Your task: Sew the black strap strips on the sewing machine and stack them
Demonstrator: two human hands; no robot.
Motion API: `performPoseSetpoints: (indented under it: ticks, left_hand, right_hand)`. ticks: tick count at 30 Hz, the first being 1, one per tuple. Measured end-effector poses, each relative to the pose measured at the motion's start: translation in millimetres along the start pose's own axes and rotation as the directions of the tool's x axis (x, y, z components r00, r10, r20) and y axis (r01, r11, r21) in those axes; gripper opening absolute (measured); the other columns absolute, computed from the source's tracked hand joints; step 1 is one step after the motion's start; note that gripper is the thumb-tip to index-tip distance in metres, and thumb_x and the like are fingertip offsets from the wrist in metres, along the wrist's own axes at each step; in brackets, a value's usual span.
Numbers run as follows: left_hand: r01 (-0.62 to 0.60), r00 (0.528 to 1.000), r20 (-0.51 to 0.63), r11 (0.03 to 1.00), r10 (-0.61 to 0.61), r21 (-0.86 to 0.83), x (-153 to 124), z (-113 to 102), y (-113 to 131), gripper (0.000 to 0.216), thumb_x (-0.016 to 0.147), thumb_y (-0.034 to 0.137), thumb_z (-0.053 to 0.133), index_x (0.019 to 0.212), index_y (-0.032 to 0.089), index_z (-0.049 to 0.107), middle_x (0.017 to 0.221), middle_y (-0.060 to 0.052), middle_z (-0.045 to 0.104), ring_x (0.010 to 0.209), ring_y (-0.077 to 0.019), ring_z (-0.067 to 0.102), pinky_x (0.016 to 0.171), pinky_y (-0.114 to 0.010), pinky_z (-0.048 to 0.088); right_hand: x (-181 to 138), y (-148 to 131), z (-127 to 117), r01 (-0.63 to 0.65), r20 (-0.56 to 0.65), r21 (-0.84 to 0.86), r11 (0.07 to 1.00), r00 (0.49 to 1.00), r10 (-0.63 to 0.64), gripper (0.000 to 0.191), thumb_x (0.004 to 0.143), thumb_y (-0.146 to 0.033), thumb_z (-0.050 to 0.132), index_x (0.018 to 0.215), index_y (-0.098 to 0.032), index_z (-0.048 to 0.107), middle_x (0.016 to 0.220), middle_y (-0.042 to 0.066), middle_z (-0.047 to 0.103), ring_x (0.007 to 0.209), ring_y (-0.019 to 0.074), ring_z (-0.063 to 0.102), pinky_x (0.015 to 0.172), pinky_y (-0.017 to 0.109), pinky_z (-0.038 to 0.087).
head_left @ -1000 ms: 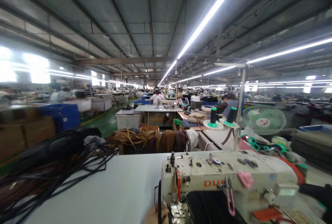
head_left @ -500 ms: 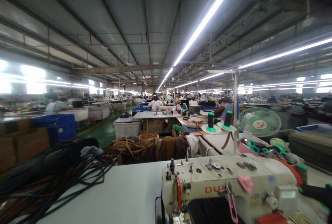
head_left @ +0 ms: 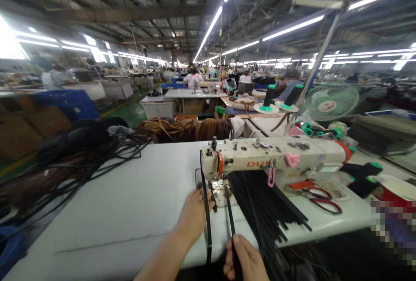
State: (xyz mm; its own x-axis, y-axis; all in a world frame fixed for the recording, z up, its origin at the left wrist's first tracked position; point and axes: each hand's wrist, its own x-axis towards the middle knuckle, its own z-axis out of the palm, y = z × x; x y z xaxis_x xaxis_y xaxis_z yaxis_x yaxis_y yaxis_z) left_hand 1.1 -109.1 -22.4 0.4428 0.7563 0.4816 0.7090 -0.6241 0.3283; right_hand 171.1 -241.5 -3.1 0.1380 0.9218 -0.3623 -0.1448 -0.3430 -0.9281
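Observation:
My left hand (head_left: 193, 211) rests on the white table just left of the needle area of the sewing machine (head_left: 240, 159). Its fingers close around a black strap (head_left: 208, 229), one length of which crosses over them and runs to the table's front edge; the exact grip is partly hidden. At the front edge, my right hand (head_left: 248, 257) grips a black strap (head_left: 230, 214) between thumb and fingers, and this length leads up to the machine's metal plate. A fanned bundle of black straps (head_left: 260, 203) lies under the machine arm, to the right of the needle.
Red-handled scissors (head_left: 325, 203) lie right of the bundle. Pink-handled snips (head_left: 271, 174) hang on the machine. Dark cords (head_left: 97, 159) heap over the table's left side. Brown straps (head_left: 169, 129) hang behind. A fan (head_left: 331, 101) and thread cones (head_left: 269, 96) stand at the back right.
My view has tilted down, so the machine and table sit higher in the picture. Both my hands, out of view before, now show with black straps at the machine.

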Motion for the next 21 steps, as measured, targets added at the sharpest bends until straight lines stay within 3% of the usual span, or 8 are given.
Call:
performPoseSetpoints:
  ticks: [3,10,16,21]
  left_hand:
    - [0.045,0.999,0.026,0.999,-0.045,-0.025,2.2,-7.4,2.6,0.032,0.103,0.026,0.05,0.13,0.019,0.065,0.135,-0.011,0.067,0.131,-0.0256,0.059,0.116,-0.05,0.046]
    - [0.097,0.995,0.037,0.995,-0.096,-0.008,-0.5,-3.9,0.4,0.032,0.104,0.03,0.048,0.129,0.018,0.064,0.136,-0.009,0.066,0.132,-0.0256,0.058,0.115,-0.049,0.046]
    - [0.101,0.993,0.053,0.995,-0.101,0.005,0.0,-2.4,-2.5,0.032,0.104,0.034,0.049,0.127,0.02,0.066,0.136,-0.009,0.066,0.132,-0.0247,0.058,0.116,-0.048,0.045]
    - [0.116,0.99,0.077,0.993,-0.116,0.001,0.8,-6.2,0.9,0.032,0.105,0.034,0.049,0.129,0.021,0.065,0.139,-0.008,0.064,0.135,-0.024,0.055,0.118,-0.047,0.042]
  right_hand:
    - [-3.2,-8.5,-4.1,0.028,-0.017,0.038,0.999,0.999,-0.027,0.063,0.074,-0.08,0.067,0.075,-0.017,0.071,0.058,0.001,0.061,0.056,0.0163,0.059,0.055,0.028,0.047]
    - [-11.4,-13.2,-17.9,0.088,-0.094,-0.163,0.983,0.99,-0.104,0.053,0.078,-0.069,0.07,0.079,-0.017,0.08,0.065,0.002,0.063,0.064,0.0196,0.056,0.061,0.029,0.045]
    - [-6.0,-9.0,-20.8,0.045,-0.055,-0.171,0.984,0.997,-0.055,0.06,0.071,-0.068,0.075,0.101,-0.016,0.081,0.071,0.004,0.071,0.07,0.0236,0.062,0.066,0.031,0.048]
    - [-3.9,-9.1,-21.1,0.105,-0.003,-0.251,0.962,0.994,-0.109,0.061,0.076,-0.066,0.072,0.108,-0.015,0.079,0.068,0.003,0.068,0.07,0.0232,0.062,0.069,0.032,0.047]
